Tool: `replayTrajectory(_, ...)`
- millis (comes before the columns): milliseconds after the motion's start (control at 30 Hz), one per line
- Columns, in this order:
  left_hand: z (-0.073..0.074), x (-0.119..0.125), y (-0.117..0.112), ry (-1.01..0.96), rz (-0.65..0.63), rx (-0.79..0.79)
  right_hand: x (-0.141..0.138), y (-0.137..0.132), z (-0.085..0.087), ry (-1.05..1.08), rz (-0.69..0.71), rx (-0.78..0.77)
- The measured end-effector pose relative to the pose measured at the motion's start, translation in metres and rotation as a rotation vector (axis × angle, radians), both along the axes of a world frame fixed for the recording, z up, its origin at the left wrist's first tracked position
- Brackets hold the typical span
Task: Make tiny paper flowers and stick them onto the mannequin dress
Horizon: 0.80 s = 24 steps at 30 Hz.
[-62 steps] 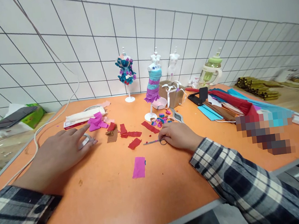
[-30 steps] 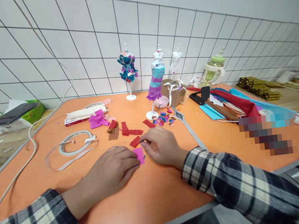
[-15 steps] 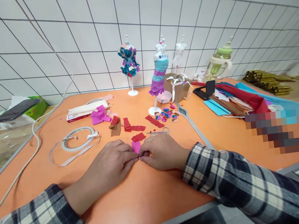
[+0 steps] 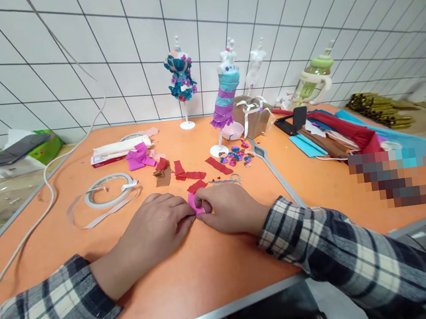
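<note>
Both hands meet over a small pink paper piece [image 4: 194, 203], each closed on it with thumb and fingertips: the left hand [image 4: 155, 228] pinches its left edge and the right hand [image 4: 229, 209] its right, knuckles resting on the orange table [image 4: 219, 272]. The pink paper piece sits between the two hands, near the table's front middle, partly hidden by the fingers. Just beyond it lies a red scrap [image 4: 196, 186], and beside that, just past the right hand, small scissors [image 4: 226, 180] lie flat. More red scraps [image 4: 186, 174] lie farther back. To the left of the left hand, a tape roll [image 4: 104, 190] lies with loose strips trailing from it. At the back stand a small mannequin wrapped in blue and purple [image 4: 225, 96] and another covered in blue petals [image 4: 181, 78].
</note>
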<state>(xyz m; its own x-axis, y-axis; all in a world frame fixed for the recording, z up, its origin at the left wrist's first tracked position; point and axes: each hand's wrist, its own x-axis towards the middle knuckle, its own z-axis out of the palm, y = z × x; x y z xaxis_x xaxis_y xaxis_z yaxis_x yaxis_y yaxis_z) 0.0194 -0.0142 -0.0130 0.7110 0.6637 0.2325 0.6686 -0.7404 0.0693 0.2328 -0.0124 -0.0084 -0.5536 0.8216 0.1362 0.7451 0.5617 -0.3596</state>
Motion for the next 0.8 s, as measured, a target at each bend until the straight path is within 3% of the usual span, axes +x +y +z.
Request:
replayTrajectory(200,-0.0003,0.0016,0.0017,0.004,0.025,-0.028,-0.0019,0.0027,-0.0006,-0.021,0.000,-0.034)
replayTrajectory(400,-0.0040,0.0007,0.0042,-0.030,0.051,-0.060,-0.0019,0.0029,-0.0034,-0.040,0.009,0.015)
replayTrajectory(800,0.0024,0.0023,0.0015,0.023,0.053,-0.029,0.0012,0.0006,-0.0006,-0.110,0.064,0.091)
